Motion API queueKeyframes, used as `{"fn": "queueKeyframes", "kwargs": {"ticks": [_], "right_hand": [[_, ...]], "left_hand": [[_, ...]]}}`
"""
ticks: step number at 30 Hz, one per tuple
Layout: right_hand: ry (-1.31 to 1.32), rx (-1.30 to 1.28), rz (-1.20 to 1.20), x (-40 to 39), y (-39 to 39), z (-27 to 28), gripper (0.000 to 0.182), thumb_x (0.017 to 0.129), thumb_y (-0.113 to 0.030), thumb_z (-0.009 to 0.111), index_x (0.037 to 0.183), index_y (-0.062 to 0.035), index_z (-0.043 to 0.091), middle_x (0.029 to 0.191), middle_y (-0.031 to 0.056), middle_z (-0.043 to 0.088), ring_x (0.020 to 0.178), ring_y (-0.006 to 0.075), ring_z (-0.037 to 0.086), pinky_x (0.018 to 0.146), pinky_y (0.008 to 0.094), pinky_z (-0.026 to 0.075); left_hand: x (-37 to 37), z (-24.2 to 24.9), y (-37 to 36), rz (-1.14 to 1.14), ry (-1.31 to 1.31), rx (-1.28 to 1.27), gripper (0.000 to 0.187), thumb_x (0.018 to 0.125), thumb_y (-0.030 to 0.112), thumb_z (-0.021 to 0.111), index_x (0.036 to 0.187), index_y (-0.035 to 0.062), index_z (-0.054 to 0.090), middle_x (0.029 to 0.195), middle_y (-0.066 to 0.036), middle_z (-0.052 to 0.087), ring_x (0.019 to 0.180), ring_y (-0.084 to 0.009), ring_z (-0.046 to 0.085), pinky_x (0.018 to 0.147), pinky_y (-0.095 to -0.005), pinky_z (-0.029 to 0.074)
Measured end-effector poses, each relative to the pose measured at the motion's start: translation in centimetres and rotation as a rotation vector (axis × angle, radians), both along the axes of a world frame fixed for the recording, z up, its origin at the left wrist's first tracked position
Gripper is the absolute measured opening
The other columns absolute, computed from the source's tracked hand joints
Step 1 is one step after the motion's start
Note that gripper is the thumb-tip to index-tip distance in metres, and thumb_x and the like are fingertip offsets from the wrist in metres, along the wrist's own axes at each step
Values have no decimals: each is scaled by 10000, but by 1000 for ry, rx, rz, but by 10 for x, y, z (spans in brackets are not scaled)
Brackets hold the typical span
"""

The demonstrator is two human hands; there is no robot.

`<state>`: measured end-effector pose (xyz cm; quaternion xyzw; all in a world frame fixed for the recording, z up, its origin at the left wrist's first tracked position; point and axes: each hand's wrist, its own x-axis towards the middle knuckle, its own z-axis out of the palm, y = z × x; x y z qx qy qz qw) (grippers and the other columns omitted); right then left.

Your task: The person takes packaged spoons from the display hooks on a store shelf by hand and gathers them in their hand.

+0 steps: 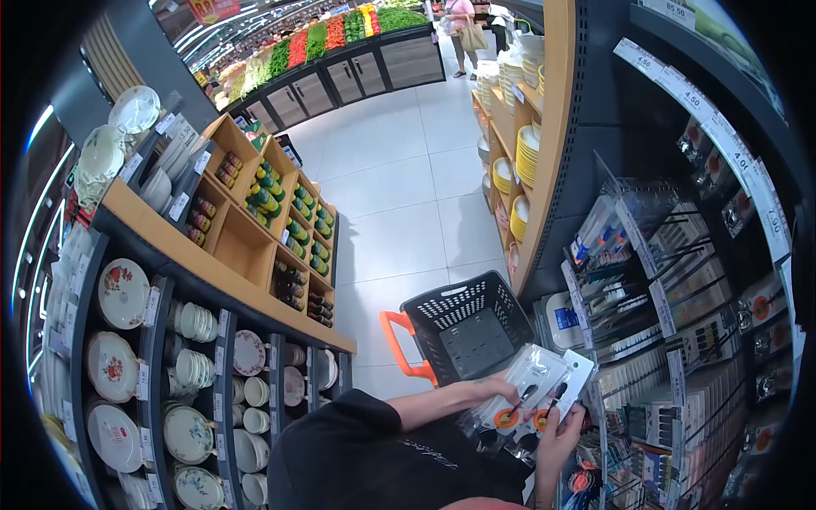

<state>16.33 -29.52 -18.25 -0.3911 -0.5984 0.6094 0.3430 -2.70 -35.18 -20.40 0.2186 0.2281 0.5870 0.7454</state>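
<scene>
My left hand (495,391) is closed on a clear-wrapped white carded pack (529,378) with a small dark item and an orange round mark on it. My right hand (558,435) grips a similar white carded pack (578,371), its fingers at the lower edge. The two packs overlap in front of my black shirt (365,459). What kind of item the packs hold is too small to make out. Just beyond my hands is a black shopping basket (455,293) with an orange handle (395,340) and nothing visible inside.
On my right stands a rack (663,314) of hanging packaged goods with price labels. Shelves of plates (119,365) and bowls (194,321) line the left, beside wooden cubbies of bottles (265,191). A tiled aisle (387,212) leads to a vegetable stand (340,72); a person (461,34) stands far off.
</scene>
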Motion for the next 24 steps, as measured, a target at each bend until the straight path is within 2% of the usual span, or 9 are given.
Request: {"fn": "queueKeyframes", "kwargs": {"ticks": [7, 9, 10, 11, 14, 15, 17, 19, 24], "right_hand": [[-38, 55, -73, 0, -15, -7, 314, 1036, -110, 482, 1287, 79, 458, 1062, 171, 640, 945, 187, 613, 837, 338, 491], [-55, 29, -35, 4, -13, -1, 297, 1040, -118, 478, 1268, 72, 484, 1063, 161, 641, 945, 182, 610, 844, 340, 488], [-56, 29, -49, 4, -12, -1, 297, 1040, -118, 478, 1268, 72, 484, 1063, 161, 641, 945, 182, 610, 844, 340, 488], [-61, 41, -50, 7, -8, -1, 289, 1040, -121, 479, 1258, 69, 496, 1057, 149, 639, 945, 172, 605, 844, 331, 485], [-68, 61, -102, 18, 2, -1, 267, 1043, -136, 487, 1226, 55, 527, 1033, 104, 631, 914, 132, 579, 822, 296, 472], [-58, 74, -136, 20, 6, 1, 254, 1046, -148, 493, 1204, 44, 545, 1015, 70, 623, 882, 100, 557, 801, 270, 461], [-22, 71, -193, 24, 16, 13, 250, 1046, -153, 497, 1197, 40, 546, 1021, 63, 618, 877, 95, 550, 800, 269, 462], [20, 88, -214, 24, 26, 29, 241, 1047, -154, 496, 1187, 34, 552, 1013, 56, 613, 881, 95, 551, 791, 267, 463], [173, 59, -223, 25, 47, 75, 238, 1041, -166, 534, 1190, 18, 564, 983, 19, 614, 885, 58, 563, 768, 231, 472]], "left_hand": [[10, -13, 2, -31, -281, -63, 665, 691, 58, 571, 1334, -81, 473, 1003, -225, 627, 860, -309, 655, 802, -409, 554], [11, -13, 3, -34, -297, -94, 669, 684, 59, 571, 1330, -83, 474, 986, -232, 631, 857, -315, 659, 804, -407, 556], [11, -16, 5, -16, -196, -86, 667, 685, 61, 571, 1329, -82, 476, 983, -229, 634, 854, -308, 663, 802, -403, 555], [14, -18, 6, 2, -98, -76, 665, 685, 62, 571, 1328, -80, 478, 981, -226, 636, 850, -301, 667, 800, -399, 555], [13, 2, 12, -40, -90, -48, 658, 691, 53, 570, 1328, -82, 475, 980, -206, 646, 856, -279, 675, 804, -401, 559], [11, 4, 15, -78, -141, -5, 679, 684, 37, 582, 1341, -82, 461, 1014, -214, 640, 878, -283, 677, 816, -407, 563], [12, 10, 14, 29, -143, -58, 712, 674, 20, 594, 1361, -86, 438, 1090, -211, 626, 905, -292, 678, 835, -419, 563], [6, 0, 14, -57, -182, -67, 724, 677, 15, 600, 1376, -69, 430, 1203, -190, 608, 949, -310, 672, 849, -441, 565], [9, 10, 5, -13, -86, -175, 771, 618, 92, 630, 1352, -72, 463, 1159, -180, 621, 916, -304, 660, 834, -452, 558]]}}
